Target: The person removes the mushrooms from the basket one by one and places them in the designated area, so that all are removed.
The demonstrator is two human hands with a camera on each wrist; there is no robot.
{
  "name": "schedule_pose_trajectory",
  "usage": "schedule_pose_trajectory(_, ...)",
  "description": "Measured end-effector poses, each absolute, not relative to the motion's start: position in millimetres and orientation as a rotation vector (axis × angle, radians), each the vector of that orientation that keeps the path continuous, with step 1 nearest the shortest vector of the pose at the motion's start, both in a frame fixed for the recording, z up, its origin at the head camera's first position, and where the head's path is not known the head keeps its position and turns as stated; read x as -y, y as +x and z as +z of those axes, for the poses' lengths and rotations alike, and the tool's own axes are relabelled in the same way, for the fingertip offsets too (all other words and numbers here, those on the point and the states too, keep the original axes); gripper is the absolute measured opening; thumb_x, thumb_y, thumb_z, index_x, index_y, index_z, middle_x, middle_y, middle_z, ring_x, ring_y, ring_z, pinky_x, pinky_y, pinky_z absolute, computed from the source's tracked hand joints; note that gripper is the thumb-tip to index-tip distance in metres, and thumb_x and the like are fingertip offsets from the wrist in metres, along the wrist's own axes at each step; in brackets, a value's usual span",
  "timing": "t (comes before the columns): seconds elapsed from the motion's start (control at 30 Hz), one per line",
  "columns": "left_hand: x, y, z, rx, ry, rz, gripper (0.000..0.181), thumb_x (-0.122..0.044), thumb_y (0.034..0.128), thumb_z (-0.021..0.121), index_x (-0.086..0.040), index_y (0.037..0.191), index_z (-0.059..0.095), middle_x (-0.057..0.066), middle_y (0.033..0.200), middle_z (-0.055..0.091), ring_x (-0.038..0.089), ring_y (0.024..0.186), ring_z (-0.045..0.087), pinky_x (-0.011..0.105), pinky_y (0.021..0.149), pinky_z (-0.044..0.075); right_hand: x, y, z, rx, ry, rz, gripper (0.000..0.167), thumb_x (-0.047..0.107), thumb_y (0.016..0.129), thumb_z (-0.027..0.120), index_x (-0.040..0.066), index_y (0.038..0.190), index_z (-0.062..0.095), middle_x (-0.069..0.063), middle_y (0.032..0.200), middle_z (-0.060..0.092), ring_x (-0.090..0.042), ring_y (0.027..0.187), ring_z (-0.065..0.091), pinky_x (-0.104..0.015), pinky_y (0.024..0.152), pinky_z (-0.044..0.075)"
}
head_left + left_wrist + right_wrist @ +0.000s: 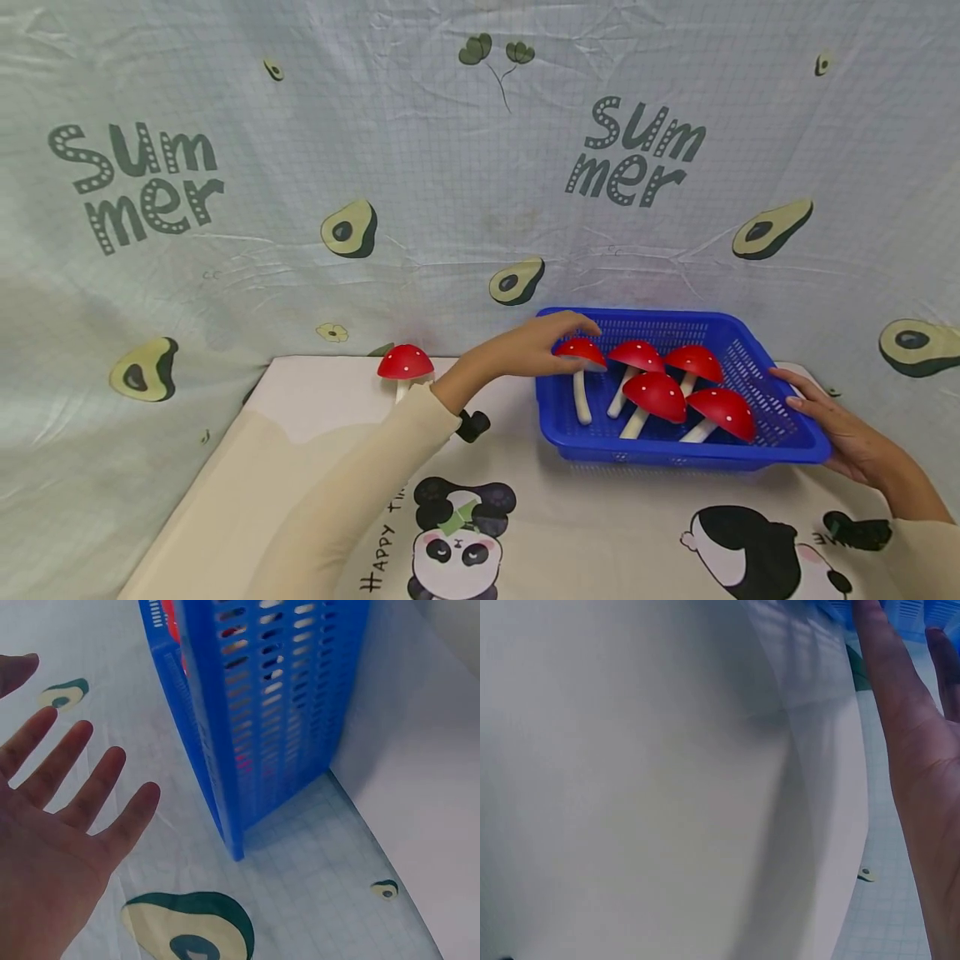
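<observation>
A blue plastic basket (675,453) with slotted walls holds several toy mushrooms with red, white-dotted caps and pale stems. My left hand (536,345) hovers over the basket's left end, just above the leftmost mushroom (579,350). In the left wrist view, that hand (67,802) has its fingers spread, apart from the basket (300,712) wall. At the other end, my right hand (847,433) holds the basket's right rim. Only part of the right hand (915,735) shows in the right wrist view, its fingertips at the basket's edge.
Another red-capped mushroom (406,362) stands at the table's back left, its stem partly behind my left sleeve. The pale table cover (600,533) has panda prints. Directly behind the table hangs a light curtain (420,167) printed with avocados and "summer".
</observation>
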State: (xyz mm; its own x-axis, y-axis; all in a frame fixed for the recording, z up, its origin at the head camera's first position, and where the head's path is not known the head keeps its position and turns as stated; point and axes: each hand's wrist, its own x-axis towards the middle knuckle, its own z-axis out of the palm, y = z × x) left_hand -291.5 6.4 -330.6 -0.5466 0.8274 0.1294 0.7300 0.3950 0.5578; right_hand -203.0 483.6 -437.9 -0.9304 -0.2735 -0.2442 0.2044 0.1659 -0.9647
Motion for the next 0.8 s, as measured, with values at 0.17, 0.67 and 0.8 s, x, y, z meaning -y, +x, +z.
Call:
schedule_pose_trajectory(0.17,-21.5,-291.6,-323.2,-2.443,1.392,0.833,0.05,-0.029,0.0986,0.066,-0.011,0.144,0.053,0.003,0.145,0.055,0.018,0.135,0.05,0.034,0.112,0.043,-478.8,-202.2,-441.6,-2.171,-0.061,-1.797,0.051,0.035,0.111,0.031,0.061,0.152,0.017,0.016,0.127,0.033,-0.01,0.102,0.065,-0.048,0.084,0.06)
schedule_pose_trajectory(0.67,-47.9,-306.1,-313.6,-2.295,1.39,0.764,0.042,-0.023,0.1026,0.061,-0.011,0.142,0.053,0.005,0.142,0.057,0.019,0.129,0.054,0.023,0.104,0.045,-477.5,-202.1,-442.9,-2.232,-0.027,-1.729,0.047,0.039,0.11,0.031,0.066,0.146,0.018,-0.001,0.137,0.031,-0.022,0.103,0.065,-0.051,0.083,0.06)
schedule_pose_trajectory(0.8,-53.6,-310.5,-309.6,-2.263,1.369,0.773,0.041,-0.024,0.1025,0.061,-0.012,0.141,0.054,0.002,0.14,0.057,0.016,0.125,0.055,0.021,0.102,0.045,-482.3,-204.1,-438.1,-2.209,-0.023,-1.704,0.043,0.038,0.11,0.032,0.068,0.141,0.022,0.009,0.128,0.037,-0.027,0.104,0.065,-0.054,0.085,0.059)
